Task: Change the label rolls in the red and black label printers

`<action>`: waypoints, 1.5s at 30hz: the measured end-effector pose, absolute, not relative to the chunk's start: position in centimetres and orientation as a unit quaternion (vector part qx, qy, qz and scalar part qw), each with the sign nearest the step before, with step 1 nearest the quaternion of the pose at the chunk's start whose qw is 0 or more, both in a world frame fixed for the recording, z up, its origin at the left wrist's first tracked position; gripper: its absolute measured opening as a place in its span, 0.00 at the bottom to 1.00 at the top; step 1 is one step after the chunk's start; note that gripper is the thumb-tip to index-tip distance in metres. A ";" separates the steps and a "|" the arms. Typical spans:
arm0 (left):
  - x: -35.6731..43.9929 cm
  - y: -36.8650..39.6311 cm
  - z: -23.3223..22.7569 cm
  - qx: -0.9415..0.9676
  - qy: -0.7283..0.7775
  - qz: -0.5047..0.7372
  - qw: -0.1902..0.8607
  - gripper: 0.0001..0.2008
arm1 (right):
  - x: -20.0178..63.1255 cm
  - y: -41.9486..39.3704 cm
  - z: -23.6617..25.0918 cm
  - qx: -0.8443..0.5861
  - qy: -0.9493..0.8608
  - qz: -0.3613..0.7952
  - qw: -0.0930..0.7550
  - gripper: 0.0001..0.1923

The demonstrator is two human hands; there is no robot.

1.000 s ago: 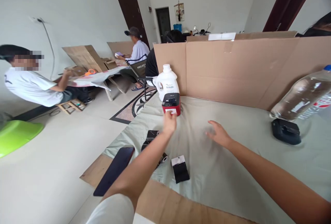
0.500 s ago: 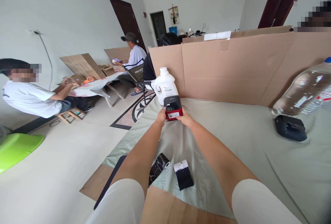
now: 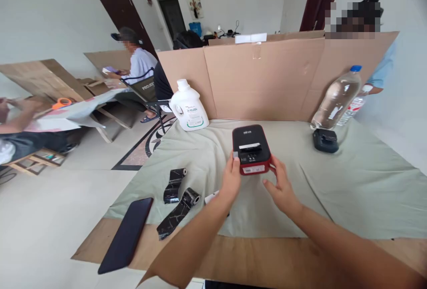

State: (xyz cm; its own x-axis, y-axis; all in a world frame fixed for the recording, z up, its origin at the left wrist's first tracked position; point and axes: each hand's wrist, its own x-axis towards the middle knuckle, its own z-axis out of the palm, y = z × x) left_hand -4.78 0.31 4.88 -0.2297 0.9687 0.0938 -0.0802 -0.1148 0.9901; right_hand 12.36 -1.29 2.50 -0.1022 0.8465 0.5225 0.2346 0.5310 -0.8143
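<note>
A small black and red label printer [image 3: 251, 149] sits on the pale green cloth [image 3: 350, 186] in the middle of the table. My left hand [image 3: 231, 181] grips its left front corner. My right hand [image 3: 282, 187] touches its right front corner, fingers curled around the side. Two rolls of black marbled tape [image 3: 176, 195] lie partly unrolled to the left of my left arm. A small white item [image 3: 211, 198] peeks out beside that arm, mostly hidden.
A dark phone [image 3: 126, 234] lies at the table's left front. A white detergent jug [image 3: 188, 106], a clear bottle [image 3: 335, 98] and a small black device [image 3: 325, 140] stand before a cardboard wall [image 3: 267, 79]. Other people sit at left; another stands behind the cardboard at right.
Both hands took hold of the printer at the back near the jug and drew it toward me to the table's middle. The camera view shifted right and down.
</note>
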 end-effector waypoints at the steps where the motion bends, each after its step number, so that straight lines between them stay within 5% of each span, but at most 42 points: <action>1: -3.5 -0.7 4.6 0.447 0.514 0.588 0.435 0.24 | 13.4 -3.0 2.2 -0.409 -0.677 0.284 0.542 0.35; 8: 0.9 -4.7 2.2 0.476 0.546 0.509 0.465 0.25 | 16.5 -9.1 -0.7 -0.509 -0.595 0.320 0.533 0.32; 17: -0.3 -3.9 2.3 0.458 0.541 0.500 0.497 0.25 | 18.4 -7.6 0.2 -0.554 -0.569 0.324 0.514 0.31; 31: -1.4 0.8 2.0 0.399 0.345 0.518 0.673 0.31 | 15.4 -2.9 0.7 -0.512 -0.579 0.226 0.593 0.09; 38: -1.5 0.7 2.1 0.412 0.363 0.509 0.663 0.32 | 15.3 -2.9 -0.2 -0.480 -0.582 0.216 0.621 0.23; 45: -1.3 0.9 2.3 0.404 0.347 0.525 0.664 0.47 | 15.2 -2.9 -0.4 -0.476 -0.575 0.222 0.627 0.26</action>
